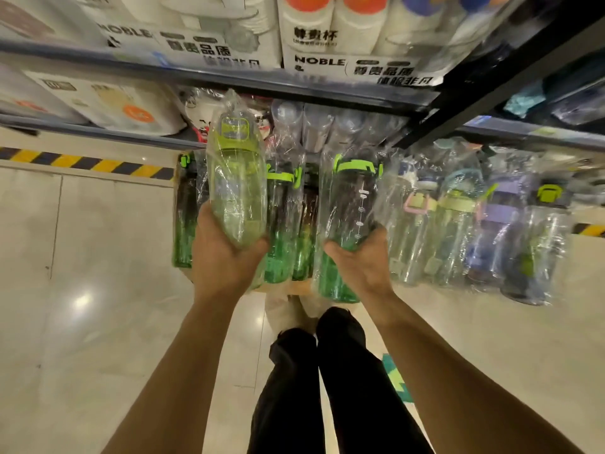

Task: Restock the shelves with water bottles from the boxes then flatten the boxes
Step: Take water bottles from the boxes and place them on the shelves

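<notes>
Gripping pale green wrapped bottle (237, 191) by its base in left hand (226, 257), upright above cardboard box (296, 289) of bottles on floor. Clasping dark, green-bottomed bottle (352, 208) in right hand (358, 262), just beside. Both hands below shelf (229, 82).

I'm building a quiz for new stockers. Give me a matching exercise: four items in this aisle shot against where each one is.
Items:
1 pale green bottle
2 dark bottle with green lid
3 purple bottle
4 NOBLE cup packs

Places:
a on the upper shelf
b in the left hand
c in the row right of the cardboard box
d in the right hand

Pairs: 1-b, 2-d, 3-c, 4-a
</notes>
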A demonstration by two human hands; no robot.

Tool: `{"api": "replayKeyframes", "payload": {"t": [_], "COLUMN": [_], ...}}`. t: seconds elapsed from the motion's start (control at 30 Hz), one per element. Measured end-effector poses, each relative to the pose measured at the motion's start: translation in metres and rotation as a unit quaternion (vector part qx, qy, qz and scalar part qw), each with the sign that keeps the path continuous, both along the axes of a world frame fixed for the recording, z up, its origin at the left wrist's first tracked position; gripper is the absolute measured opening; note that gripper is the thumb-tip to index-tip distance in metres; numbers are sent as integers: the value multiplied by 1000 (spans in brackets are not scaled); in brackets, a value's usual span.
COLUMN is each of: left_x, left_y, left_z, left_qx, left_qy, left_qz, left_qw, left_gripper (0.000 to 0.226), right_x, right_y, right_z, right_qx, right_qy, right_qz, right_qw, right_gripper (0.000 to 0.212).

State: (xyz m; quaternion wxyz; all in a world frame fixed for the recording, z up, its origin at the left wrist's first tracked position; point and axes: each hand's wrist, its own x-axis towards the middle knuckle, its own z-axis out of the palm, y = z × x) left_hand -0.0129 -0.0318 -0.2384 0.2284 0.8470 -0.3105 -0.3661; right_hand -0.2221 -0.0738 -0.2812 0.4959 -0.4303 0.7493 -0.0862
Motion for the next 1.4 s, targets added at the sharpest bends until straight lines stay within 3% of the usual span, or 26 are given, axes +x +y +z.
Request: {"api": "replayKeyframes", "payload": {"t": [0.13,0.27,0.47,0.67,0.87,1.13,1.3,1.4], "left_x": [-10,-19,-26,-64,-139,-276,-333,-355], "left_y": [20,36,50,29,17,14,4,-16], "left_z": [81,176,300,394,481,566,612,638], "left_qx": [-42,-78,-155,-271,-347,-438,-458,-504], "left_qy": [78,142,122,109,68,39,19,17], "left_qz": [5,4,-29,-73,-130,-175,-180,-187], "left_qw": [996,987,980,954,926,881,870,843], "left_gripper": [86,106,89,87,101,100,121,117], "right_x": [-14,-33,-66,-104,-174,-316,-382,-407], "right_y": [15,33,54,50,42,49,37,19], "right_z": [95,196,322,427,504,588,630,656], "right_qx": [-21,-62,-163,-274,-369,-464,-510,-538], "right_qy": [-48,-85,-118,-116,-97,-107,-96,-95], "right_qz": [-19,-32,-31,-2,-22,-10,-12,-24], "right_qw": [998,994,979,955,924,880,855,837], "right_gripper": [99,99,84,92,112,109,111,112]}}
